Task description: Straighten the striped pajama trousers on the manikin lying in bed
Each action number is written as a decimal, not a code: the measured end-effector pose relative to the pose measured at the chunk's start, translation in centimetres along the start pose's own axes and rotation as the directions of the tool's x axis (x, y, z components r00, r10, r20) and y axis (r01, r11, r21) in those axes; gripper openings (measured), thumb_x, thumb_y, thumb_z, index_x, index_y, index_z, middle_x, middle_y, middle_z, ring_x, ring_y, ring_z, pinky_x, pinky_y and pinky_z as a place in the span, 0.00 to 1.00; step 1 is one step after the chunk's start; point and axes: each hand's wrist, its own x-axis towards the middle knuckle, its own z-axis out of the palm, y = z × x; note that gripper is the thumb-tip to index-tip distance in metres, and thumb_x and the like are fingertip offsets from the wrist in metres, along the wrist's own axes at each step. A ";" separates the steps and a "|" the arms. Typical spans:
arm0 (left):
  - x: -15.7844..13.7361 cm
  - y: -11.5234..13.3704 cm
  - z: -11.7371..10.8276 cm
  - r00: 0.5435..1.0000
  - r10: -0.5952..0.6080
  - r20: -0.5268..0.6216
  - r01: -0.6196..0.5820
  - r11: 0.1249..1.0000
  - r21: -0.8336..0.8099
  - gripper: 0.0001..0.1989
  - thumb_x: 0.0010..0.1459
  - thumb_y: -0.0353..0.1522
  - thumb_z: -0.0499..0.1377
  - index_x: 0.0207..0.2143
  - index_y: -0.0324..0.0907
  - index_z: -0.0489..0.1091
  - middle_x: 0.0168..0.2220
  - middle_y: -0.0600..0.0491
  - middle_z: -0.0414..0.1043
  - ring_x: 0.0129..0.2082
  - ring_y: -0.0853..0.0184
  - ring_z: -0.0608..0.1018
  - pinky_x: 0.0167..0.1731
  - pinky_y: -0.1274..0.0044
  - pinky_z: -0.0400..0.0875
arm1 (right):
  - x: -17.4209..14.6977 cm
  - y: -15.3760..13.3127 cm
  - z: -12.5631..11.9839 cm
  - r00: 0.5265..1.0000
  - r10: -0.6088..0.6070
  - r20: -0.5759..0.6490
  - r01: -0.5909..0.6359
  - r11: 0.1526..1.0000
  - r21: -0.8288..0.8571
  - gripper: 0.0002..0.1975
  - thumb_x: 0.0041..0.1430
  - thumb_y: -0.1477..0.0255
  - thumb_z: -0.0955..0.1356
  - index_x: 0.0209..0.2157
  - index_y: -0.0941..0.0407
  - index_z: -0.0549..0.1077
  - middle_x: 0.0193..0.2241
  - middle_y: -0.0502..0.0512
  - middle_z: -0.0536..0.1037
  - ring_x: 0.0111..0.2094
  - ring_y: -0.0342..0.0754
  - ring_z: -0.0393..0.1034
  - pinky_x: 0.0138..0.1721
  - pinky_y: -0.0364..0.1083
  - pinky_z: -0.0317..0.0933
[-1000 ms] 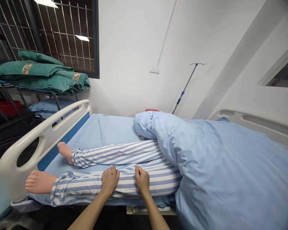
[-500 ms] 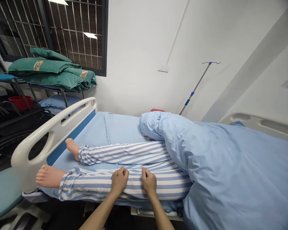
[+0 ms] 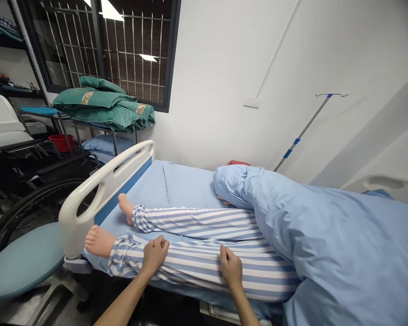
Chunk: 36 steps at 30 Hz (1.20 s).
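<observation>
1. Evidently, the long pale-blue-sheeted hospital bed (image 3: pixel 190 183) carries nearly everything in reach; its curved cream plastic footboard (image 3: pixel 70 235) closes off the foot end.

2. The plump light-blue cloth quilt (image 3: pixel 343 244) is bunched toward the head end and spills over the bed's near edge, presumably turned back to leave the foot half uncovered.

3. The two straight legs in blue-and-white striped trousers come out from under the quilt. The near leg (image 3: pixel 197 262) lies along the bed's near long edge, which likely keeps it in easy reach; the far leg (image 3: pixel 204 222) lies closer to the bed's middle.

4. Both feet are bare: the near foot (image 3: pixel 100 241) by the bed's near foot-end corner, the far foot (image 3: pixel 125 208) farther in.

5. The left hand (image 3: pixel 155 253) and right hand (image 3: pixel 231 267) are curled into fists, with no object showing in either. Both are on or just above the near leg; I cannot tell how firmly they press. Their spacing seems meant to meet different stretches of it.

6. Compared with half a second ago, the left hand is farther toward the near foot, widening the gap; the right hand is at about the same part of the leg.
</observation>
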 end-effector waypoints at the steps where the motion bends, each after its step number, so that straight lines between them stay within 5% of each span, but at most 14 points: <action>1: 0.0 -0.3 0.0 1.000 0.010 -0.004 -0.010 1.000 0.009 0.12 0.54 0.34 0.48 0.20 0.42 0.64 0.19 0.55 0.67 0.22 0.71 0.66 0.24 0.76 0.41 | 0.0 0.0 0.0 1.000 0.005 0.005 -0.005 1.000 -0.006 0.22 0.59 0.58 0.54 0.17 0.55 0.61 0.14 0.49 0.65 0.18 0.42 0.58 0.24 0.42 0.46; 12: 0.8 -6.4 -2.2 0.999 0.018 -0.036 -0.013 0.992 0.123 0.12 0.55 0.34 0.47 0.23 0.42 0.65 0.23 0.55 0.71 0.25 0.70 0.70 0.25 0.77 0.44 | 0.1 0.5 0.4 1.000 0.015 0.021 -0.013 0.997 -0.072 0.23 0.59 0.57 0.54 0.17 0.55 0.63 0.14 0.50 0.66 0.18 0.42 0.57 0.24 0.42 0.46; 26: 1.3 -8.2 -3.3 0.995 0.100 -0.022 -0.094 0.977 0.192 0.13 0.56 0.34 0.44 0.26 0.42 0.66 0.26 0.52 0.73 0.27 0.68 0.72 0.26 0.77 0.48 | 0.1 0.1 0.3 1.000 0.018 0.022 -0.016 0.995 -0.097 0.23 0.58 0.57 0.54 0.17 0.55 0.62 0.14 0.51 0.68 0.19 0.44 0.60 0.24 0.42 0.46; 31: 1.4 -6.0 -3.2 0.999 0.033 -0.014 -0.031 0.992 0.126 0.13 0.55 0.34 0.46 0.25 0.41 0.67 0.24 0.51 0.72 0.26 0.68 0.71 0.25 0.77 0.49 | 0.0 0.0 0.2 0.999 0.026 0.022 -0.023 0.994 -0.109 0.23 0.59 0.57 0.54 0.17 0.55 0.60 0.13 0.50 0.66 0.18 0.44 0.59 0.24 0.42 0.46; 36: 0.3 -0.1 -1.2 1.000 -0.025 0.010 0.027 0.959 -0.283 0.13 0.54 0.34 0.47 0.18 0.41 0.60 0.17 0.58 0.61 0.21 0.74 0.63 0.24 0.80 0.49 | 0.1 0.2 0.4 0.999 0.023 0.024 -0.020 0.993 -0.113 0.22 0.59 0.57 0.54 0.17 0.55 0.60 0.14 0.50 0.66 0.19 0.44 0.59 0.24 0.42 0.45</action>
